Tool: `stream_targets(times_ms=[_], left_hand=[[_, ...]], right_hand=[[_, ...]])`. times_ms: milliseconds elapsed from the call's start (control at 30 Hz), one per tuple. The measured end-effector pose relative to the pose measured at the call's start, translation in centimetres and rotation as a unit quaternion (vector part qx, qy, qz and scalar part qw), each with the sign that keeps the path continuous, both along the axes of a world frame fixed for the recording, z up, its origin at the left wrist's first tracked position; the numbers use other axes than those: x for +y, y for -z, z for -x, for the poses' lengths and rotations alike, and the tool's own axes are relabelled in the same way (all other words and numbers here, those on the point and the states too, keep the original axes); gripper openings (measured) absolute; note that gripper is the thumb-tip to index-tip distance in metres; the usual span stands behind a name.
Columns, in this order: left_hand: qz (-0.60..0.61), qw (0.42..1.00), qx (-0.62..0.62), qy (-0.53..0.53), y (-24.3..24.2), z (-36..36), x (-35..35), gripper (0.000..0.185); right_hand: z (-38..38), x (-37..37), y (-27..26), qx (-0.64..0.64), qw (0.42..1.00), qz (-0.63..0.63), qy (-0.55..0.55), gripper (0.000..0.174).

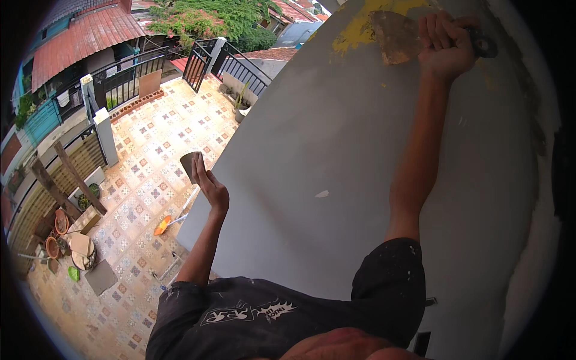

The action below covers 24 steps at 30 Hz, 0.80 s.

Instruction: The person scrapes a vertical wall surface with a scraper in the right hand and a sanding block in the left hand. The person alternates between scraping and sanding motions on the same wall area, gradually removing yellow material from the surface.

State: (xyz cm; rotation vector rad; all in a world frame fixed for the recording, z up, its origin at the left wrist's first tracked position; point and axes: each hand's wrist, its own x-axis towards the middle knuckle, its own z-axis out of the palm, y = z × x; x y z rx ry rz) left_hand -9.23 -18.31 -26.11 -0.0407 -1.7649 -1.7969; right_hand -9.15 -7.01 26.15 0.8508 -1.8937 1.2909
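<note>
High on the grey wall (288, 148), my right hand (445, 45) grips a wide putty knife (392, 38) by its dark handle. The knife's stained metal blade lies over or close against a patch of yellow filler or paint (355, 31). My left hand (209, 184), lower and to the left, holds a dark, flat, thin plate (190, 167), perhaps a second scraper blade, away from the wall with the fingers extended along it. A small pale spot (322, 194) marks the wall between my arms.
Far below is a patterned tile floor (153, 180) with potted plants (87, 198), two wooden posts (78, 177), a grey square board (101, 277) and an orange object (162, 225). A black metal gate (198, 65) and fence stand beyond. Rough edging runs down the wall's right side.
</note>
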Motion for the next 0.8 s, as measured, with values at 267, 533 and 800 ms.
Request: stream_targets(times_ms=[267, 533, 800], left_hand=[[0.003, 1.000, -0.003, 0.026, 0.4, -1.7, 0.8, 0.058], [0.001, 0.998, 0.045, 0.050, -1.2, -2.4, 0.7, 0.056], [0.034, 0.983, 0.141, 0.114, -7.0, -3.8, 0.6, 0.054]], right_hand=[[-0.2, -1.0, -1.9, 0.077, 0.994, 0.074, -0.019, 0.022], [4.2, -1.6, 12.9, -0.048, 0.996, -0.001, -0.078, 0.019], [-4.3, 0.7, 17.2, -0.066, 0.997, -0.008, 0.044, 0.014]])
